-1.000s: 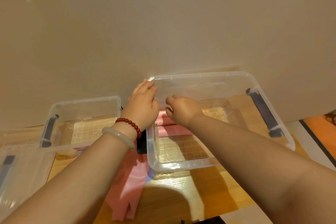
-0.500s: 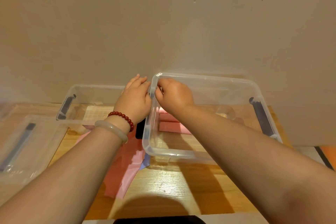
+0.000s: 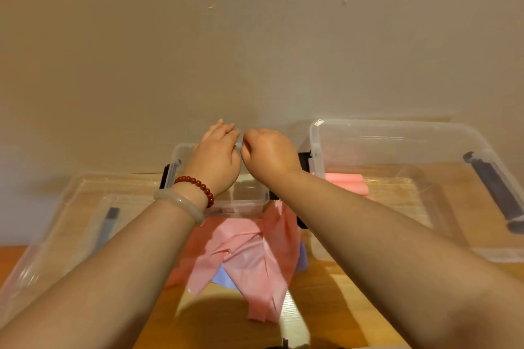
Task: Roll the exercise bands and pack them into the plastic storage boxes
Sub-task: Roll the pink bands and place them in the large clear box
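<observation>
Loose pink bands (image 3: 249, 258) lie on the table (image 3: 215, 320) just before the small box (image 3: 249, 202), with rolled bands (image 3: 344, 180) in the big box (image 3: 397, 125) at right, while the left hand (image 3: 215, 159) rests straight-fingered on the small box's far rim and the right hand (image 3: 269, 153) curls beside it, its grip unclear.

Arms outstretched; left hand (image 3: 217, 159) flat, right hand (image 3: 270, 156) curled, nearly touching

Lighting: dim and warm, with an amber cast. Shadows: one dark rounded patch on the table (image 3: 317, 292) just below the pink bands (image 3: 249, 249), a pale glare strip at its right. Quality: soft focus; far left and right of the bands, smeared and bowed.
</observation>
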